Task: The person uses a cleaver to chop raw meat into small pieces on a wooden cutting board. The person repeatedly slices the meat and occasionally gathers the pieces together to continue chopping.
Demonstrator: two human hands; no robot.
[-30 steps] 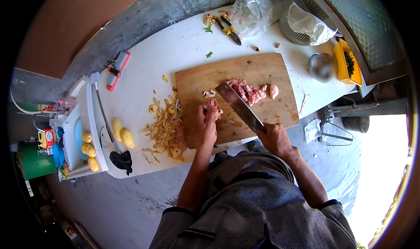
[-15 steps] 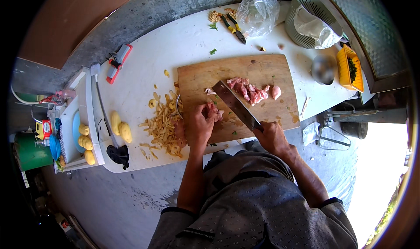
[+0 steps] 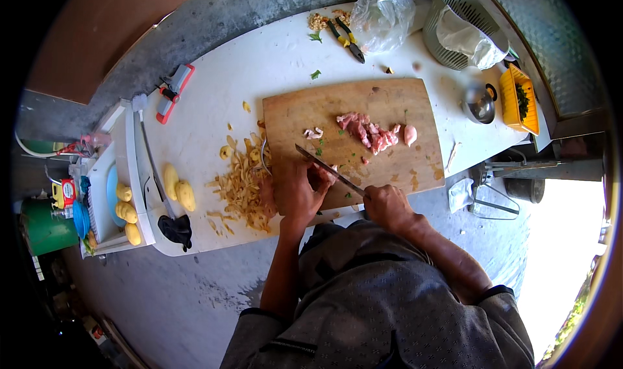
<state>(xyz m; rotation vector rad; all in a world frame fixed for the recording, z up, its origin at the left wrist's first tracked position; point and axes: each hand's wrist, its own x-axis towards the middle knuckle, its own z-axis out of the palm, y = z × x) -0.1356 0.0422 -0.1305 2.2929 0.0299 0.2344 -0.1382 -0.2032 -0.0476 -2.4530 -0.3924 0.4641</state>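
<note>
My right hand (image 3: 388, 207) grips the handle of a cleaver (image 3: 334, 172), its blade seen nearly edge-on and slanting up to the left. Beneath and beside the blade, my left hand (image 3: 302, 190) is closed on a piece of raw meat (image 3: 322, 175) near the front left of a wooden cutting board (image 3: 389, 93). The fingers hide part of that piece. Farther back on the board lie a strip of raw meat chunks (image 3: 370, 133), a pale rounded piece (image 3: 410, 135) and some small cut bits (image 3: 313, 134).
Potato peelings (image 3: 240, 181) heap left of the board, with peeled potatoes (image 3: 180, 187) beyond. Along the far side are pliers (image 3: 350, 43), a clear plastic bag (image 3: 383, 18) and a slotted basket (image 3: 448, 35). A metal bowl (image 3: 479, 106) and yellow basket (image 3: 521, 109) stand right.
The cleaver has come down and left onto the meat by my left hand, its blade turning from broadside to edge-on. My right hand moved slightly left. The small cut bits now show uncovered.
</note>
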